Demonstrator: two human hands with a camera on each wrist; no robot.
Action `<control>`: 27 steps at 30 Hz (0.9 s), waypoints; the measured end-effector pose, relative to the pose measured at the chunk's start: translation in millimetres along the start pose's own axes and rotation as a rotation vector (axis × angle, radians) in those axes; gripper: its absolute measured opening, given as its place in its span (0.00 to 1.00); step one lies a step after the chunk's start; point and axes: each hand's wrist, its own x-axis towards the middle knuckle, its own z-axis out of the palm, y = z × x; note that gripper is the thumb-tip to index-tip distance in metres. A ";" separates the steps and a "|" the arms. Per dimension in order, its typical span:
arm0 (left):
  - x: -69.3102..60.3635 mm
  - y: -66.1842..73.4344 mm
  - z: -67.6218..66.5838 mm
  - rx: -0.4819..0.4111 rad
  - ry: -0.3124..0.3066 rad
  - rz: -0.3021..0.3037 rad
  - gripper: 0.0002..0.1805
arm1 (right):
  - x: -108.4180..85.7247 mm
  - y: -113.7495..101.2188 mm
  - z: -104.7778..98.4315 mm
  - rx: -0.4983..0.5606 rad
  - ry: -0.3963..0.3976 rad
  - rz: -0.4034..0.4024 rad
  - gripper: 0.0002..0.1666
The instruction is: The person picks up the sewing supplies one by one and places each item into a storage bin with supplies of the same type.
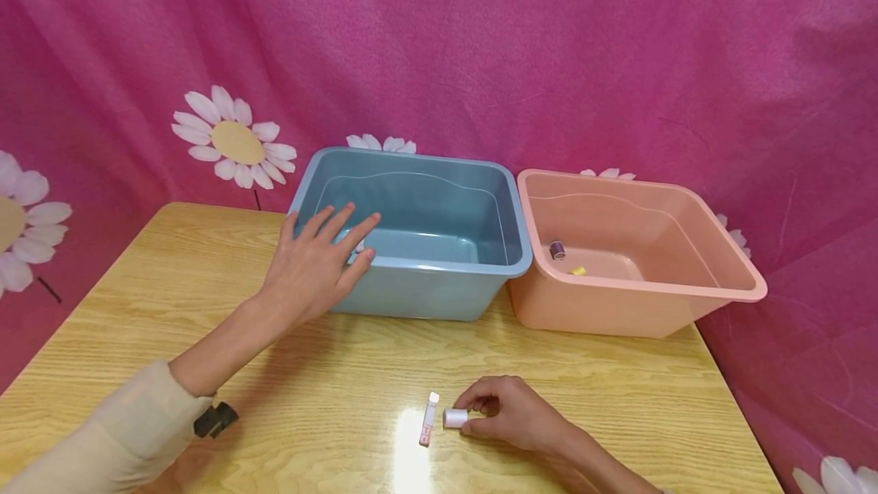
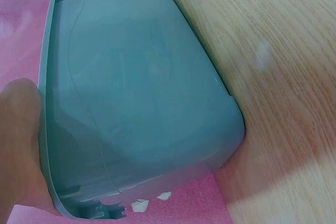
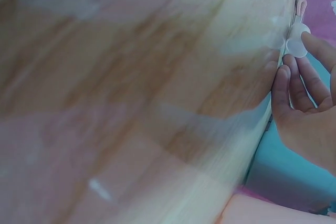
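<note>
My left hand (image 1: 312,269) is over the front left rim of the blue bin (image 1: 446,268), its fingers spread and straight. A small whitish thing (image 1: 360,245) shows in that bin between the fingers, mostly hidden. On the wooden table, my right hand (image 1: 517,414) pinches a white thread spool (image 1: 455,418) between thumb and fingers; the right wrist view shows the spool's round end (image 3: 297,45) at the fingertips. Just left of the spool lies a narrow folded strip (image 1: 428,419), white at one end and pink with dark marks at the other.
To the right of the blue bin stands a pink bin (image 1: 645,290), close beside it. Inside lie a dark purple spool (image 1: 557,250) and a small yellow thing (image 1: 578,271), partly hidden by the front wall. A magenta flowered curtain (image 1: 439,44) hangs behind the table (image 1: 329,395).
</note>
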 end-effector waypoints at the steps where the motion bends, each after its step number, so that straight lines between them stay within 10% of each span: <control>1: 0.1 0.0 -0.1 0.000 -0.002 -0.001 0.31 | -0.2 0.1 0.0 -0.002 0.001 -0.001 0.10; 27: 0.0 -0.2 1.0 -0.007 0.012 0.004 0.31 | -4.9 -4.6 -10.2 0.182 0.026 0.097 0.10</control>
